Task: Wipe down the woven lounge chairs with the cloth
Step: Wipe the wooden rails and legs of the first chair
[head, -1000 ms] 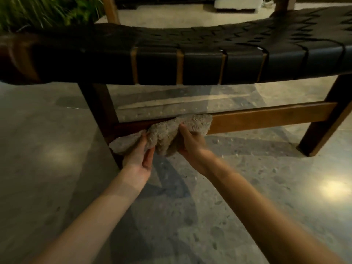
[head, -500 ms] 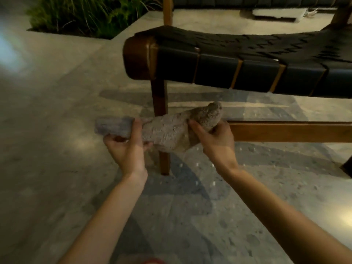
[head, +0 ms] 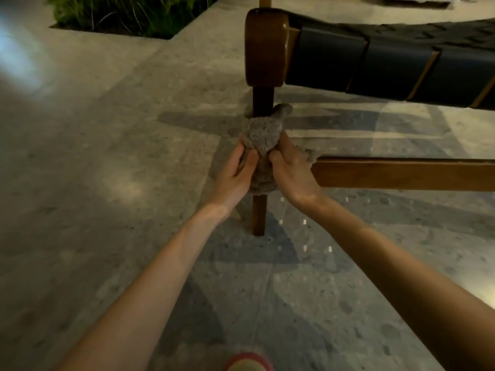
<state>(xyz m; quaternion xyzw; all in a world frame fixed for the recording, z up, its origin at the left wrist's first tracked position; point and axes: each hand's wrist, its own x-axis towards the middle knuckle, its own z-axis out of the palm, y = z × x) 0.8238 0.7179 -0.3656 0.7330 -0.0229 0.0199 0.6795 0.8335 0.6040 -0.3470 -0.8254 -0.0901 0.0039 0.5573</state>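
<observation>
Woven lounge chair (head: 396, 73): dark flat straps wound over a brown wooden frame with a rounded corner, standing on a speckled stone floor (head: 107, 156). Its grey, shaggy cloth (head: 261, 137) is wrapped round the front leg (head: 258, 215) below the seat rail, level with the side stretcher (head: 401, 174). One corner sticks up just right of the leg; another tail lies on the stretcher. Left hand (head: 235, 175) and right hand (head: 292, 170) clasp the cloth from either side of the leg, fingers curled into it, thumbs on its near face. Plants (head: 128, 14) grow well apart, upper left.
</observation>
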